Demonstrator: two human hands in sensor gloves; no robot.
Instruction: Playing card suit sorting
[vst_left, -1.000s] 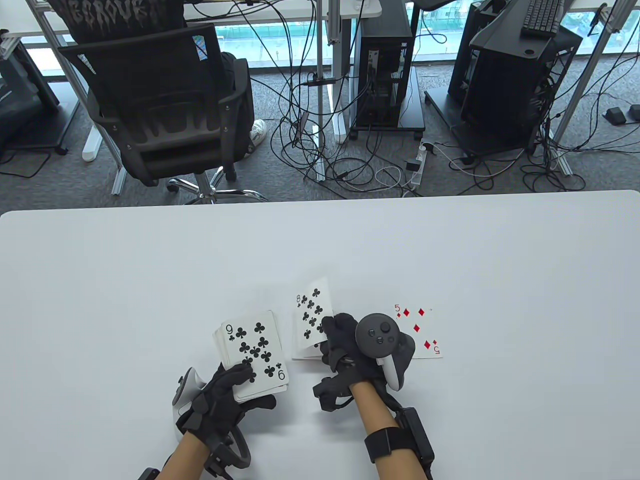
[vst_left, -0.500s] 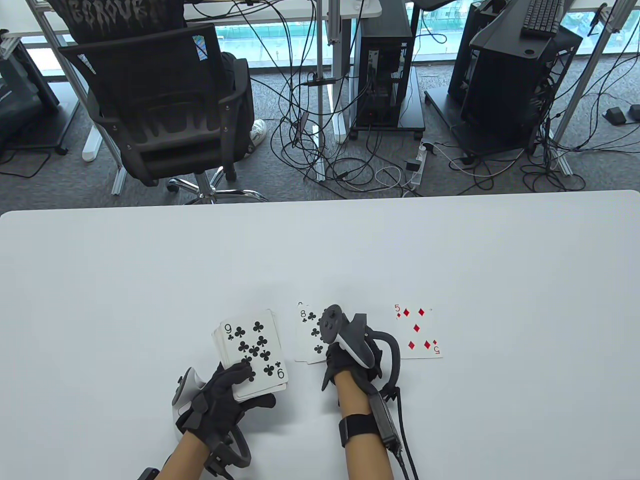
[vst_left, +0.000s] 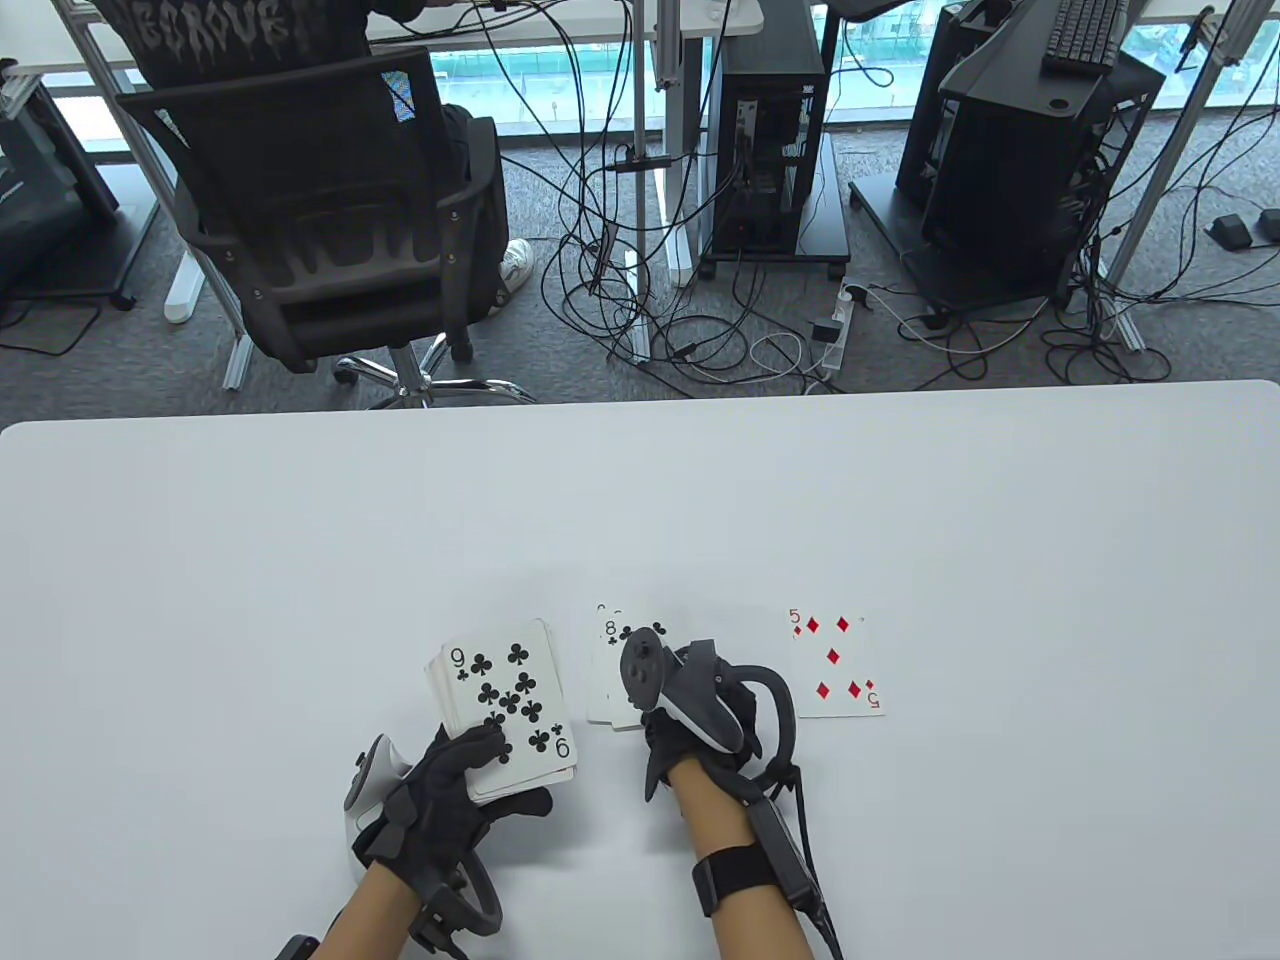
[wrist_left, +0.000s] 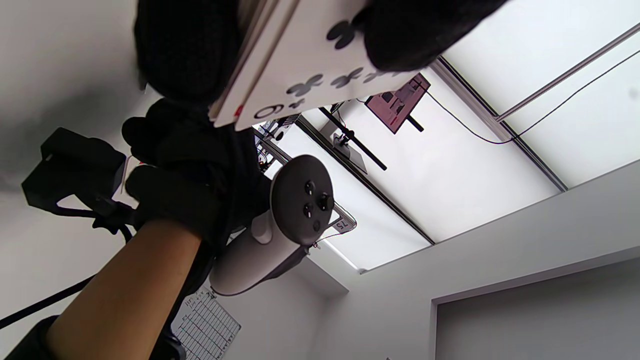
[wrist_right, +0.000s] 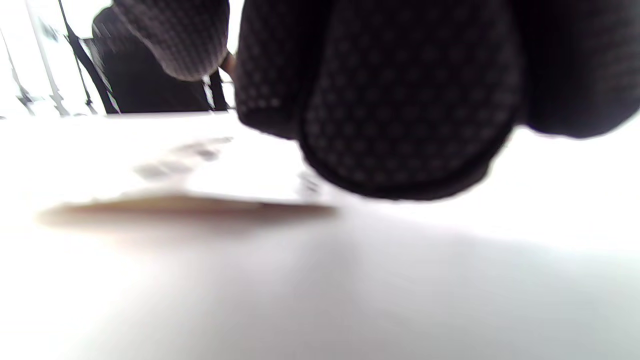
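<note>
Left hand (vst_left: 455, 790) grips deck (vst_left: 510, 705); right hand (vst_left: 700, 725) over clubs pile (vst_left: 612, 680), grip unclear—square 8 flat, release cleanly.

smooth matt white table (vst_left: 300, 560); glossy paper cards (vst_left: 510, 690) (black clubs print); dotted knit cloth glove fingers (wrist_right: 400, 110); grey plastic tracker (wrist_left: 300, 205).
</note>
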